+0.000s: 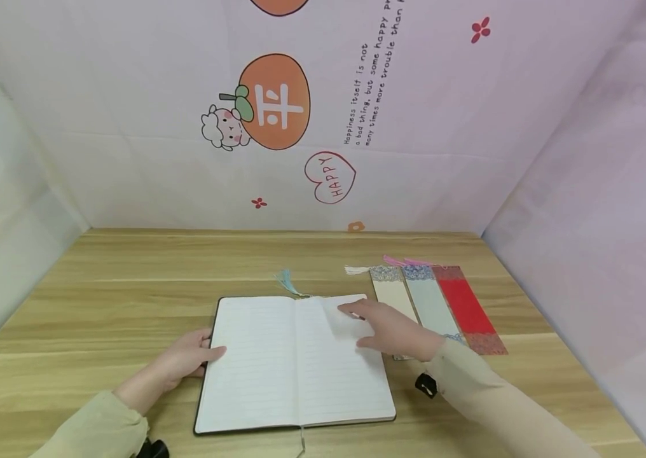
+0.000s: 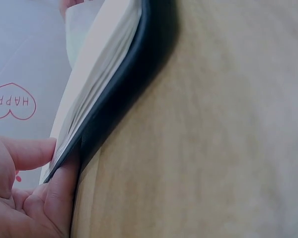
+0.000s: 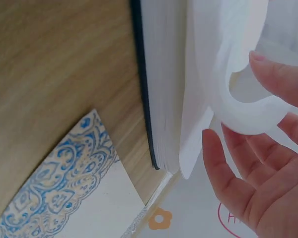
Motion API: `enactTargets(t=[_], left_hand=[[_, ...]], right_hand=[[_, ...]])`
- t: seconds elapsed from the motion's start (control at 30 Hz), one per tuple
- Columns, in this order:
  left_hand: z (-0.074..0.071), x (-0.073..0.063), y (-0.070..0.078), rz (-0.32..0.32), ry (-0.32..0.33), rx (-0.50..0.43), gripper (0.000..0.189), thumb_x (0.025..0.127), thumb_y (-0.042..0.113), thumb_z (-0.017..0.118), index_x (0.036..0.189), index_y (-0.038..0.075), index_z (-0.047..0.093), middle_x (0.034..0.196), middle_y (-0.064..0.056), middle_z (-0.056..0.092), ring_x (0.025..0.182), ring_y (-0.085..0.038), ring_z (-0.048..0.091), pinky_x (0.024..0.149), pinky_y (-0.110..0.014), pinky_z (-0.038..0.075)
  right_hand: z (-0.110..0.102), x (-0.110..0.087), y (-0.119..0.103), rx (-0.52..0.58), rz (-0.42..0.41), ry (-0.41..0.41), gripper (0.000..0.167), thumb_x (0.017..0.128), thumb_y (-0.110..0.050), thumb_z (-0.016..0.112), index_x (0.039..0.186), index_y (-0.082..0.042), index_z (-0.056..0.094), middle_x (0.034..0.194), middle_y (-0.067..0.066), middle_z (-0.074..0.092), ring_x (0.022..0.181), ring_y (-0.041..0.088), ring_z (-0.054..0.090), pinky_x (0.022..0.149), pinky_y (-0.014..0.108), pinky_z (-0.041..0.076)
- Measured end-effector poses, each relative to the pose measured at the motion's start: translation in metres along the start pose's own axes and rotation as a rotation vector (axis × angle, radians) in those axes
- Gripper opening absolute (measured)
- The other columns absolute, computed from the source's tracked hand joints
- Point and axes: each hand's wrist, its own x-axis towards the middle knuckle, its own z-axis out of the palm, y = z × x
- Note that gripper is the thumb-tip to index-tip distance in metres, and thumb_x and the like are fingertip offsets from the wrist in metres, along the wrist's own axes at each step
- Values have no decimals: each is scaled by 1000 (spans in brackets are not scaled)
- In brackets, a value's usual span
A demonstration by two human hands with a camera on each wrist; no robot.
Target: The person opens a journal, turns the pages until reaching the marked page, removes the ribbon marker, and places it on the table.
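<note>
An open notebook (image 1: 254,369) with lined white pages and a dark cover lies on the table. My left hand (image 1: 188,356) grips its left edge, thumb over the pages and fingers beneath the cover (image 2: 114,104). Over the right half is my right hand (image 1: 388,327), touching a lifted page (image 3: 248,119). That page curls between the thumb and the spread fingers, which stand apart in the right wrist view. A light blue tassel (image 1: 285,280) sticks out past the notebook's top edge; whatever it hangs from is hidden.
Three bookmarks lie right of the notebook: a cream one (image 1: 394,296), a pale green one (image 1: 433,302) and a red one (image 1: 466,305). The cream one is partly behind my right hand. A ribbon (image 1: 302,439) trails from the notebook's bottom. Printed cloth walls (image 1: 157,178) border the wooden table (image 1: 145,273).
</note>
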Motion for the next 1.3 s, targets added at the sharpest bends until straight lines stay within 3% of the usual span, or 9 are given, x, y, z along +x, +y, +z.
enactTargets(t=[0.17, 0.37, 0.5, 0.67, 0.83, 1.17, 1.3], left_hand=[[-1, 0, 2, 4, -3, 3, 40, 94, 14, 58, 126, -7, 47, 89, 0, 64, 77, -12, 59, 68, -30, 50], [-1, 0, 3, 21, -14, 0, 37, 94, 13, 57, 124, -7, 49, 84, 2, 64, 75, -11, 59, 67, -30, 50], [-1, -1, 4, 22, -16, -6, 37, 94, 13, 57, 123, -8, 49, 83, 2, 63, 74, -11, 59, 66, -30, 50], [-1, -1, 4, 22, -13, -4, 38, 94, 12, 57, 124, -8, 48, 83, 2, 63, 74, -11, 59, 66, -30, 51], [0, 0, 3, 20, -10, 0, 39, 94, 13, 57, 125, -8, 47, 83, 1, 62, 75, -11, 58, 66, -30, 51], [0, -1, -1, 35, -23, -20, 37, 94, 11, 57, 123, -10, 48, 81, 3, 64, 72, -11, 60, 65, -30, 52], [-1, 0, -2, 33, -18, -12, 38, 94, 12, 57, 123, -9, 48, 81, 3, 64, 73, -11, 60, 66, -30, 51]], right_hand=[[-5, -5, 2, 128, 25, 7, 64, 81, -5, 73, 139, -7, 45, 134, 12, 53, 105, 25, 56, 77, 30, 51], [-9, -10, 4, 252, 40, 20, 62, 83, -2, 69, 139, 2, 41, 129, 23, 52, 103, 28, 56, 79, 32, 53], [-12, -12, 3, 353, 40, 26, 60, 85, -1, 66, 138, 6, 39, 126, 23, 53, 103, 27, 55, 84, 35, 51], [-15, -14, -1, 570, 79, 19, 61, 88, -5, 64, 141, 5, 35, 123, 20, 53, 103, 25, 55, 86, 34, 51], [-15, -15, -6, 772, 131, 20, 61, 89, -4, 61, 143, 1, 32, 122, 21, 51, 102, 23, 56, 79, 29, 53], [-12, -13, -27, 871, 195, 53, 53, 92, -19, 60, 140, -5, 39, 130, 19, 45, 106, 23, 51, 78, 33, 51], [-7, -11, -37, 914, 142, 10, 54, 95, -25, 56, 141, -3, 37, 137, 21, 41, 115, 24, 49, 84, 36, 51]])
